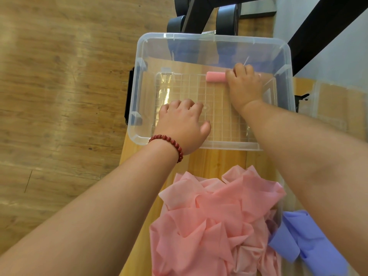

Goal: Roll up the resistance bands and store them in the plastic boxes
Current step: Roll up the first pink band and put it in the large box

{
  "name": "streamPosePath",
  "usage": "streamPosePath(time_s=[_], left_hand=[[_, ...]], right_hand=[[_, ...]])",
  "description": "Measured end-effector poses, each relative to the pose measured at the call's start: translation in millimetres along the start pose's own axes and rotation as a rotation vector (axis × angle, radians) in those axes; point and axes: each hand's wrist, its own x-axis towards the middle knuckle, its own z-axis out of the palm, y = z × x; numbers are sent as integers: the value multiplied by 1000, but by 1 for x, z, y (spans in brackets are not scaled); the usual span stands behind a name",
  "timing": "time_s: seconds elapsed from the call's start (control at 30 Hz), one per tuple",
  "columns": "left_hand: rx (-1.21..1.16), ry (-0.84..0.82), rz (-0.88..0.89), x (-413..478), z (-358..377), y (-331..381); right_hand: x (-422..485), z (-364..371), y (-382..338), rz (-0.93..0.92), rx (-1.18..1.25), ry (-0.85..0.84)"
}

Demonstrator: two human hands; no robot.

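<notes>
Clear plastic box (215,37), grid-ribbed base, frame ctr: smooth pink rolled band (215,77) is clasped inside by right grip (246,86); left grip (182,124) hold can't be told.

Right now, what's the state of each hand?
Left hand: open, resting inside the clear box, holding nothing.
Right hand: gripping the rolled pink band.

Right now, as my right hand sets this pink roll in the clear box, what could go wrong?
1. The pink roll lies alone near the far wall. Once your right hand lets go, nothing braces it, so it may spring open.
2. The clear box appears to sit close to the left edge of the bench. Your left hand, resting inside it, could nudge it over.
</notes>
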Motion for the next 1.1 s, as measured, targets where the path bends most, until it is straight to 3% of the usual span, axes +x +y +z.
streamPosePath(time_s=[1.1], left_hand=[[181, 66, 1, -12, -14, 15]], right_hand=[[-45, -62, 3, -122, 63, 117]])
